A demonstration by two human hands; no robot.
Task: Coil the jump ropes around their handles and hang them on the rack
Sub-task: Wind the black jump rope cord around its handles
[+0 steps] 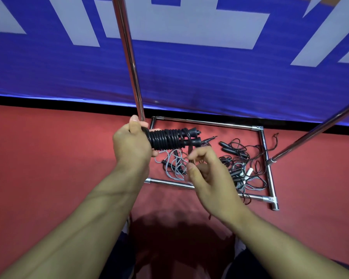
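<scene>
Head view: left hand (132, 142) is gripping one nearly coiled black rope (169, 138); right hand (207, 174) fingers loosely curled, whether pinching the tail unclear; loose ropes (238, 158) are lying mid-frame, unhung

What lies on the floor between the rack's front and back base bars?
In the head view, a tangle of loose jump ropes, grey and black, lies on the red floor between the front bar and back bar.

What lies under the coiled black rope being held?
Below the coiled black rope in the left hand, loose grey and black ropes lie on the red floor inside the rack base; the right hand covers some.
</scene>
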